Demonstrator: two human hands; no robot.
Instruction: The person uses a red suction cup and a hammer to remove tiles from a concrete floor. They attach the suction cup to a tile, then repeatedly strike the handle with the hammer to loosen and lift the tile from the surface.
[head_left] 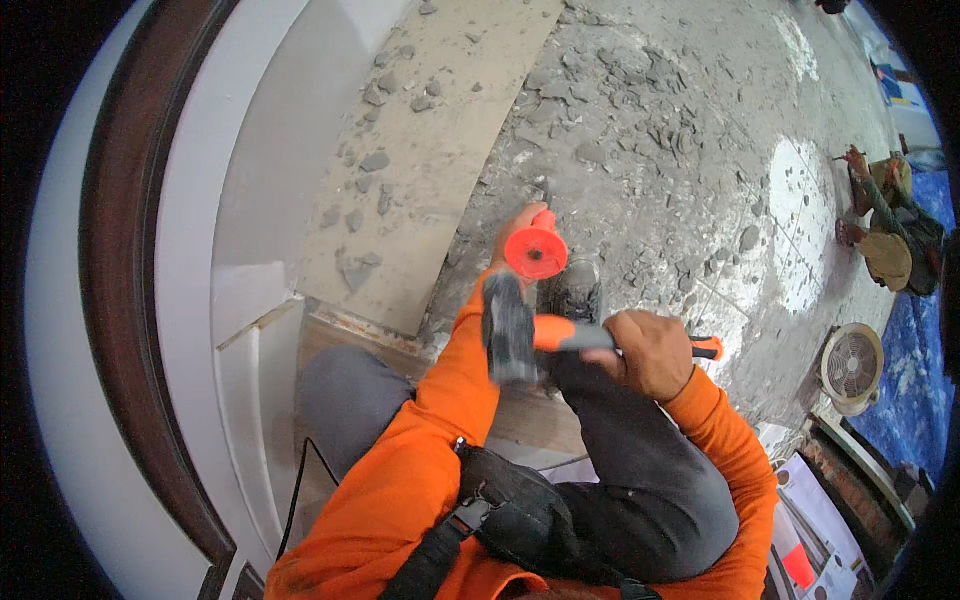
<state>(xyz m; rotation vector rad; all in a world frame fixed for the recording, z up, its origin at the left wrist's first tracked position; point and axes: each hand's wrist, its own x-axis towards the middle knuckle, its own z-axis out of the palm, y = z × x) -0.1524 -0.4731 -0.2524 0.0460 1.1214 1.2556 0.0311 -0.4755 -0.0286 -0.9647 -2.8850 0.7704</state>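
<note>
My left hand (514, 232) is closed around a chisel with a round red hand guard (536, 254). The guard hides part of the fingers, and the dark chisel shaft points away from me at the broken grey floor. My right hand (652, 354) grips the orange and grey handle of a hammer (508, 330). Its dark, blocky head is smeared by motion and hangs above my left forearm, just nearer than the guard and apart from it. One dark shoe (577, 290) of mine rests on the floor right beside the chisel.
Grey chips (660, 125) litter the rough floor. A beige strip of flooring (400, 220) runs along the left, beside a white panelled wall (262, 160). At the right another person (890, 235) crouches near a round fan (852, 368) and a blue tarp (915, 400). Papers (825, 515) lie lower right.
</note>
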